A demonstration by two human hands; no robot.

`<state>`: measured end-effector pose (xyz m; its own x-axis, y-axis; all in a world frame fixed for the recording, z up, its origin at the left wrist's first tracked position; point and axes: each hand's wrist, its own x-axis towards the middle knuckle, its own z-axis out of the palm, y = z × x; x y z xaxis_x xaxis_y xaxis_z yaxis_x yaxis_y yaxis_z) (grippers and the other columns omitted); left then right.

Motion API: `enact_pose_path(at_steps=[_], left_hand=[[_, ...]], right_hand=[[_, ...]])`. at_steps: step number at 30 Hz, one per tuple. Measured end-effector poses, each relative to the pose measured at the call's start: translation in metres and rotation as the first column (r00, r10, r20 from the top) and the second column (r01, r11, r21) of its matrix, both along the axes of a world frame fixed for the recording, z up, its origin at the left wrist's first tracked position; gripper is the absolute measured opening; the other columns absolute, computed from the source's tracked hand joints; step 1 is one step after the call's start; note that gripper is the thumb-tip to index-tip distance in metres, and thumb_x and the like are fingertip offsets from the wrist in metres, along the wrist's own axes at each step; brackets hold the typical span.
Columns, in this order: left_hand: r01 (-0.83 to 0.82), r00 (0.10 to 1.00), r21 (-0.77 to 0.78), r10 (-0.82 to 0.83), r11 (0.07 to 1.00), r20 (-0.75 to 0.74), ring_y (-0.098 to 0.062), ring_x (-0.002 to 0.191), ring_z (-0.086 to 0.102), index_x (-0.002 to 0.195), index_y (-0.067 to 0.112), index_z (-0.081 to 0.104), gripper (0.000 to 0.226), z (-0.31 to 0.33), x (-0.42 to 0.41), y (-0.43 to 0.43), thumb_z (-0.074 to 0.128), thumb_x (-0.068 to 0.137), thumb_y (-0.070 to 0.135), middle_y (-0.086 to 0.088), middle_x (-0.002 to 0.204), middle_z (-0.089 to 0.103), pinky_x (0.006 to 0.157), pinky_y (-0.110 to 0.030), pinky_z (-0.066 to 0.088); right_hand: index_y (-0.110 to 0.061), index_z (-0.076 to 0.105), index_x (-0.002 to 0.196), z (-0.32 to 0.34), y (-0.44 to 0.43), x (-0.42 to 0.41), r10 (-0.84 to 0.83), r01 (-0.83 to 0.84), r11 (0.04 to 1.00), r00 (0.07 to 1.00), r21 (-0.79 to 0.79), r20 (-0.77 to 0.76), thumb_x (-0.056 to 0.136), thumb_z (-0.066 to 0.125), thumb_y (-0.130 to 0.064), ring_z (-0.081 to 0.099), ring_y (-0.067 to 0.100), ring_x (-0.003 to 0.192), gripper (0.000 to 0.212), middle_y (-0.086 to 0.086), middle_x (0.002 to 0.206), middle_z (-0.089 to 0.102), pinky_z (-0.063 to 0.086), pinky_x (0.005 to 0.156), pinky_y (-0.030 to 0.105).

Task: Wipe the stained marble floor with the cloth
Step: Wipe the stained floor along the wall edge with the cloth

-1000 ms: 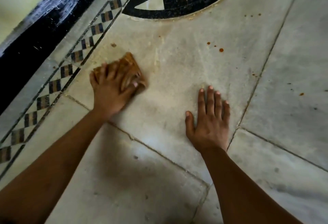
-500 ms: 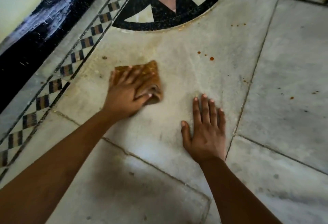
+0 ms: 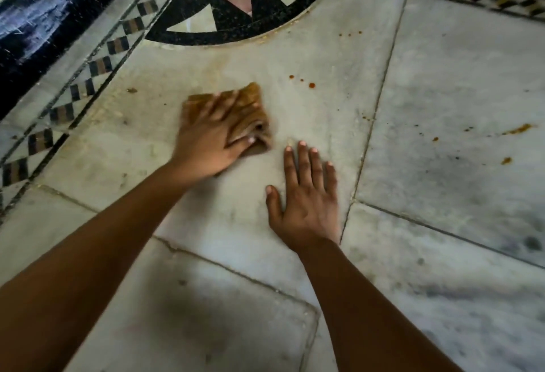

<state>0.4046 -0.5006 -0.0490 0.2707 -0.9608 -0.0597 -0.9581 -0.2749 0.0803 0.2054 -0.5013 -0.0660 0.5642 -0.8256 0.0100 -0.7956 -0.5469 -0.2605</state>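
A crumpled brown cloth lies on the white marble floor, pressed down under my left hand, whose fingers spread over it and whose thumb pinches its near edge. My right hand rests flat on the floor just right of the cloth, fingers apart, holding nothing. Small orange-brown drops sit beyond the cloth to the right. More brown stains mark the slab at the far right.
A black inlaid quarter circle with pink and white triangles fills the far corner. Chequered border strips run along the left and the top. A black skirting lines the wall at left. Joints cross the slabs.
My left hand has slid the cloth to the right across the slab, from near the chequered border towards my right hand. The right hand has stayed planted.
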Motion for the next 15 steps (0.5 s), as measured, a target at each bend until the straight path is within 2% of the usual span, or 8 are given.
enact_pose_path(at_steps=[2,4,6,9,11,13,15], left_hand=[[-0.121,0.993,0.011,0.121,0.993,0.019,-0.027,0.143,0.018,0.147,0.035,0.022,0.077,0.002,0.021,0.011,0.022,0.079,0.069,0.003,0.157,0.02,0.113,-0.056,0.01],[-0.273,0.962,0.033,0.273,0.961,-0.003,-0.029,0.143,0.015,0.148,0.031,0.018,0.07,0.006,0.03,-0.008,0.031,0.088,0.064,0.0,0.157,0.017,0.113,-0.058,0.009],[-0.332,0.943,0.078,0.334,0.94,-0.005,-0.031,0.143,0.014,0.149,0.031,0.016,0.069,0.014,0.025,-0.045,0.035,0.09,0.061,-0.001,0.158,0.014,0.112,-0.06,0.007],[-0.183,0.981,0.192,0.191,0.964,-0.025,-0.033,0.143,0.016,0.149,0.032,0.014,0.076,0.02,-0.006,-0.078,0.034,0.085,0.067,-0.005,0.158,0.012,0.113,-0.06,0.009],[-0.051,0.998,0.185,0.058,0.981,-0.035,-0.029,0.144,0.011,0.148,0.038,0.016,0.074,0.016,-0.033,-0.071,0.03,0.082,0.069,-0.002,0.159,0.008,0.113,-0.06,0.007],[0.015,0.999,0.152,-0.007,0.988,-0.053,-0.023,0.146,0.003,0.146,0.044,0.013,0.063,0.012,-0.051,-0.045,0.033,0.089,0.061,0.006,0.159,0.001,0.113,-0.058,0.001],[0.035,0.998,0.084,-0.031,0.996,-0.047,-0.018,0.146,0.002,0.146,0.045,0.009,0.062,0.008,-0.049,-0.016,0.033,0.091,0.061,0.011,0.159,0.0,0.114,-0.054,0.0]], right_hand=[[-0.013,0.019,0.149,0.0,0.0,0.0,0.009,-0.009,1.0,1.0,0.004,0.009,0.088,0.023,-0.048,0.009,0.027,0.145,0.07,0.011,0.157,0.013,0.001,0.114,0.044],[-0.014,0.01,0.15,0.0,0.0,-0.002,0.021,-0.021,1.0,1.0,0.011,0.005,0.09,0.021,-0.049,0.0,0.024,0.145,0.07,0.009,0.158,0.004,-0.004,0.116,0.043],[-0.015,0.004,0.15,0.002,0.0,-0.003,0.029,-0.029,0.999,1.0,0.021,0.007,0.092,0.021,-0.048,-0.006,0.022,0.145,0.069,0.007,0.158,-0.002,-0.008,0.117,0.041],[-0.015,0.009,0.15,0.009,0.002,-0.007,0.054,-0.057,0.997,0.997,0.051,0.061,0.093,0.02,-0.047,-0.006,0.019,0.145,0.066,0.006,0.159,0.0,-0.012,0.115,0.036],[-0.015,0.012,0.15,0.014,-0.003,-0.015,0.02,-0.026,0.998,0.994,0.05,0.104,0.09,0.016,-0.047,-0.004,0.018,0.145,0.068,0.005,0.159,0.003,-0.011,0.115,0.034],[-0.013,0.012,0.15,0.019,-0.021,-0.03,-0.044,0.043,0.999,0.994,0.013,0.095,0.088,0.014,-0.048,-0.002,0.018,0.145,0.071,0.005,0.158,0.005,-0.009,0.115,0.033],[-0.011,0.009,0.15,0.019,-0.048,-0.051,-0.089,0.09,0.995,0.995,-0.029,0.054,0.087,0.012,-0.049,-0.002,0.018,0.146,0.073,0.007,0.158,0.003,-0.008,0.115,0.032]])
